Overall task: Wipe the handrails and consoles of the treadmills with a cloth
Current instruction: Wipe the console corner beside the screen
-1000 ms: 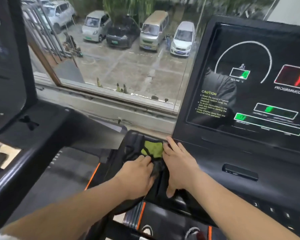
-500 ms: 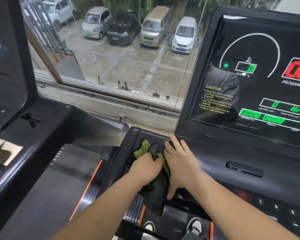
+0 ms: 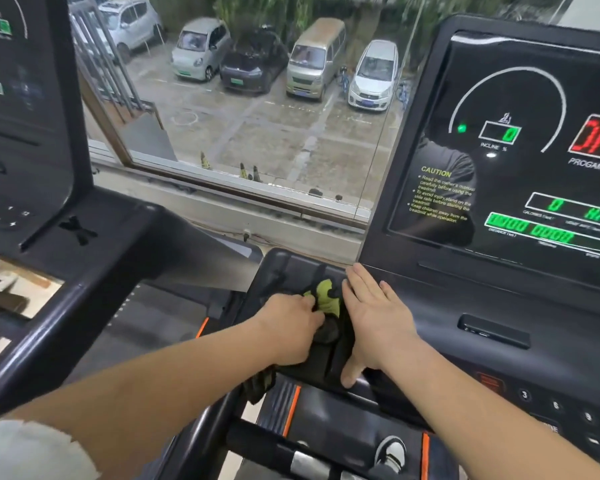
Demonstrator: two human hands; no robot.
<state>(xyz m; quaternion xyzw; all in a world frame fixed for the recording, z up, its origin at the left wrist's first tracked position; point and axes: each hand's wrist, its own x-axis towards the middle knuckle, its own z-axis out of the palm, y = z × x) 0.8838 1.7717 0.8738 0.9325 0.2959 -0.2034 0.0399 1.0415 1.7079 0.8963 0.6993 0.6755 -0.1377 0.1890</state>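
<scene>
Though half hidden by left grip (image 3: 291, 327), shows green-black cloth (image 3: 324, 296) bunched in side tray (image 3: 284, 265) left of lit console (image 3: 499, 150). Has left grip curled down, pinching cloth; right grip (image 3: 378, 323) spread flat, palm down on tray's right edge, just beside cloth. Counts one cloth, two grips, two consoles, with second console (image 3: 21, 98) far left, parked cars (image 3: 312, 60) beyond window (image 3: 257, 133).

My left hand (image 3: 291, 329) is holding the cloth (image 3: 324, 296) in the tray (image 3: 280, 262), left of the console (image 3: 465, 306). My right hand (image 3: 378, 320) is lying flat just right of it, before the screen (image 3: 520, 98). Second console (image 3: 21, 133) is standing far left; window (image 3: 257, 126) behind both.
</scene>
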